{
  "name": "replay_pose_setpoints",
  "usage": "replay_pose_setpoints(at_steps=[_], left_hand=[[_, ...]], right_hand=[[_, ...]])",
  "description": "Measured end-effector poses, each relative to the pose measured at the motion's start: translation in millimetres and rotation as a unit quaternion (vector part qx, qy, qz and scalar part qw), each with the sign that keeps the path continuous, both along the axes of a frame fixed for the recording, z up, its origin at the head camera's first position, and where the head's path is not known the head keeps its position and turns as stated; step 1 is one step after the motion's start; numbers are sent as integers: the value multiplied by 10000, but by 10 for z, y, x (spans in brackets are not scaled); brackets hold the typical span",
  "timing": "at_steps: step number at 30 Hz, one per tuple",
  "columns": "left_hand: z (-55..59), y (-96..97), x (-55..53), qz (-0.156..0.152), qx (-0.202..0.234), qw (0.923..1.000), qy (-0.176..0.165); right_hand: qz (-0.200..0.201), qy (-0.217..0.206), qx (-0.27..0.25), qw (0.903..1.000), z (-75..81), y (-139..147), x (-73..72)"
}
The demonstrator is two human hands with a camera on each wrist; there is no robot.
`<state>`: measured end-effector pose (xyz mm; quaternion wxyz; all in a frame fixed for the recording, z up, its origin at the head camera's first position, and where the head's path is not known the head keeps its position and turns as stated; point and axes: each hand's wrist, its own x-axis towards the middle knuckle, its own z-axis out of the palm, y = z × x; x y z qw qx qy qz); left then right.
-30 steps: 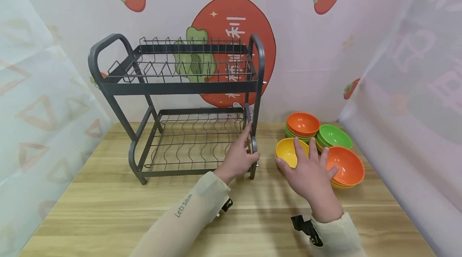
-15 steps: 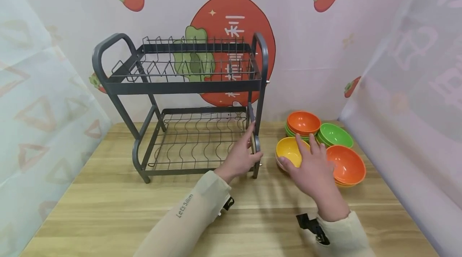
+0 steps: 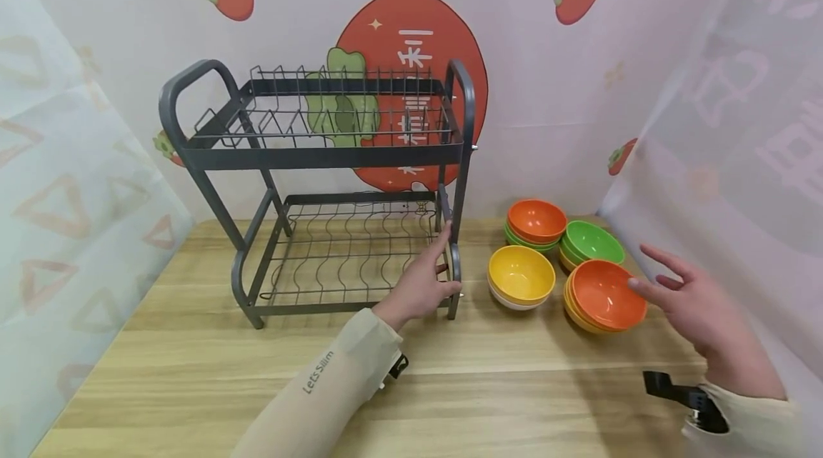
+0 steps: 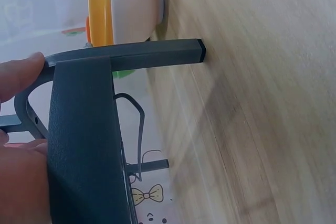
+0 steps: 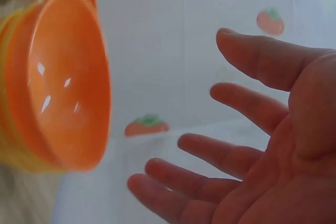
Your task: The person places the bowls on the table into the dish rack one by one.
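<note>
Dish rack (image 3: 321, 157): left hand (image 3: 416, 286) apparently grips its side; right hand (image 3: 704, 308) hangs spread near orange bowl (image 3: 607, 294).

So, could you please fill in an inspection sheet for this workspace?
Surface: wood-grain table, shadowed at front right.
Job's things: dark two-tier rack, upright; at its right, yellow-topped stack, green-topped stack, rear orange-topped stack and front orange-topped stack of bowls.
Clutter: nothing seen.
Hands: left hand holds the rack's right side; right hand, fingers apart, holds nothing.
Cables: nothing seen.
Surroundings: pale printed sheets behind and at both sides.
</note>
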<state>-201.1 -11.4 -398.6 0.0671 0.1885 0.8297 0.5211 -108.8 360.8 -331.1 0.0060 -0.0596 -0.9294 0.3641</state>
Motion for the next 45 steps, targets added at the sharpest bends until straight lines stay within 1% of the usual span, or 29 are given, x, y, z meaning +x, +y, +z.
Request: replay_pose_setpoints(at_steps=[3, 5, 7, 9, 10, 12, 14, 16, 19, 23, 27, 35, 40, 45], left_hand=[[15, 11, 11, 14, -6, 10000, 2], [20, 16, 17, 37, 5, 10000, -5], [23, 18, 22, 57, 31, 10000, -13], [20, 16, 24, 56, 63, 10000, -14], [19, 15, 24, 55, 58, 10000, -3], [14, 12, 22, 47, 51, 10000, 15], [10, 10, 19, 28, 38, 10000, 33], [5, 10, 14, 19, 20, 10000, 47], [0, 9, 11, -5, 51, 10000, 31], [2, 4, 14, -20, 91, 10000, 26], [3, 2, 16, -30, 119, 9999, 20], [9, -7, 28, -20, 105, 9999, 26], [3, -8, 30, -3, 28, 10000, 72], [3, -3, 25, -1, 40, 9999, 96]], right_hand=[[29, -501, -30, 9987, -80, 187, -9], [170, -724, -228, 9970, -156, 273, -25], [330, -838, -652, 9938, -253, 331, -47], [498, -926, -1173, 9875, -351, 362, -70], [571, -906, -1354, 9850, -399, 369, -83], [687, -909, -1647, 9797, -478, 376, -104], [759, -923, -1750, 9773, -530, 367, -124], [758, -982, -1751, 9767, -556, 351, -143], [729, -992, -1629, 9789, -575, 312, -164], [718, -900, -1342, 9842, -585, 247, -178], [613, -937, -1047, 9882, -586, 200, -184], [296, -806, -989, 9914, -588, 171, -194], [216, -845, -950, 9916, -546, 162, -185], [164, -568, -725, 9956, -441, 129, -122]])
